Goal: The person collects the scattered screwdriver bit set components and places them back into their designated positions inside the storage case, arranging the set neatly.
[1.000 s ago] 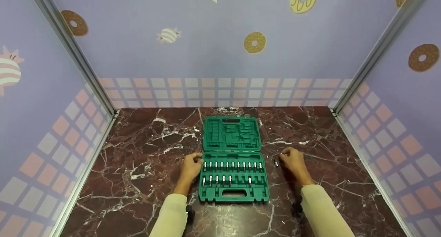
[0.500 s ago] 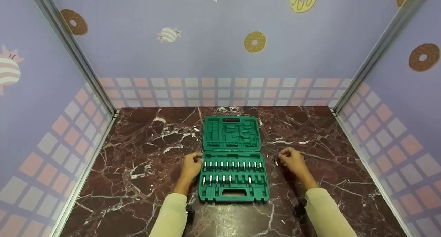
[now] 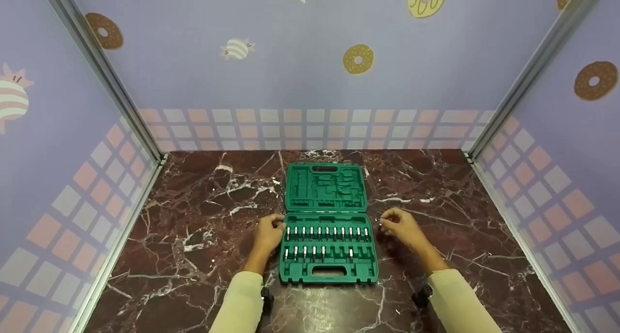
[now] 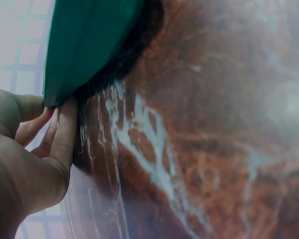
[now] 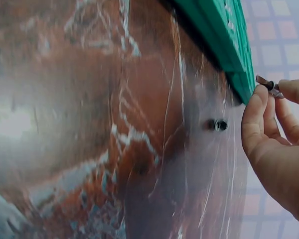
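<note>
A green socket-set case (image 3: 329, 276) lies unfolded on the marbled table. Its near half holds two rows of silver bit sockets; the lower row has bare slots around one lone bit socket (image 3: 351, 254). My left hand (image 3: 268, 234) is at the case's left edge, where the left wrist view shows thumb and fingers (image 4: 66, 132) gripping a corner. Just off the right edge, my right hand (image 3: 403, 229) pinches a bit socket (image 5: 270, 87) between thumb and fingertips, its flat blade tip pointing outward. A small round socket (image 5: 220, 125) is on the table below that hand.
The case's lid (image 3: 300, 207), moulded with shallow recesses, lies folded back toward the rear wall (image 3: 310, 81). Side walls with metal corner posts (image 3: 525, 76) enclose the table (image 3: 203, 284) at left and right.
My right hand has moved left toward the case and now has the bit socket, which lay beside its fingertips before, off the table. My left hand and the case stay put.
</note>
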Demonstrator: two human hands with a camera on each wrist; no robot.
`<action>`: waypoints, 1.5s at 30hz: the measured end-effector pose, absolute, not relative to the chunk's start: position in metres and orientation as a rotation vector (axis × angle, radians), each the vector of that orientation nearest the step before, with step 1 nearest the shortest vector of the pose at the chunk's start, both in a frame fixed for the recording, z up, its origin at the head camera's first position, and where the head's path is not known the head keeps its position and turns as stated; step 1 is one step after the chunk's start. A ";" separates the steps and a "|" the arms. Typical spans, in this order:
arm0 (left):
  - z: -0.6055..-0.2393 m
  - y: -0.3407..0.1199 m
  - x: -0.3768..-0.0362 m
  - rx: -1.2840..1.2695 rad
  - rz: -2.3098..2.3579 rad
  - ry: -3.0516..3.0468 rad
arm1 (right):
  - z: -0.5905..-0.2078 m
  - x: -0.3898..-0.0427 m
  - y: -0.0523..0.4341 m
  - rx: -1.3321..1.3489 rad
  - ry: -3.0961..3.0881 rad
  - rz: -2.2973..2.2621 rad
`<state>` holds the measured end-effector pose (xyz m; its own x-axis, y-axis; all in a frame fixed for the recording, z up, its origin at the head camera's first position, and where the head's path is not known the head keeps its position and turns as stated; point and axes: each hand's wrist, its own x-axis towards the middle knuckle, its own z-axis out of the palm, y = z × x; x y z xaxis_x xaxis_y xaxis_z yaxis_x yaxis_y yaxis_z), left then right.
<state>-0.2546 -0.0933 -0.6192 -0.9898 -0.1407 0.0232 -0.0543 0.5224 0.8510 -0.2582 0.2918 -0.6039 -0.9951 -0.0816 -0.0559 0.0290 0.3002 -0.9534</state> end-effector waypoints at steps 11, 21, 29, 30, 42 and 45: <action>-0.621 -0.094 -0.255 0.171 -1.447 -2.673 | -0.597 -0.253 0.262 -0.324 2.365 -1.755; -0.621 -0.094 -0.256 0.186 -1.409 -2.693 | -0.590 -0.245 0.232 -0.448 2.366 -1.613; -0.618 -0.094 -0.256 0.168 -1.384 -2.704 | -0.584 -0.236 0.210 -0.613 2.438 -1.422; -0.618 -0.094 -0.256 0.170 -1.388 -2.704 | -0.584 -0.235 0.207 -0.630 2.456 -1.397; -0.619 -0.093 -0.257 0.184 -1.403 -2.676 | -0.587 -0.230 0.185 -0.765 2.607 -1.135; -0.618 -0.093 -0.257 0.185 -1.405 -2.672 | -0.588 -0.229 0.182 -0.786 2.639 -1.085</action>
<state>-0.2567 -0.0932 -0.6179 -0.9857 -0.1620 0.0465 -0.0534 0.5622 0.8253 -0.2289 0.1824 -0.5876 -0.8437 -0.5358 0.0317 -0.4032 0.5937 -0.6964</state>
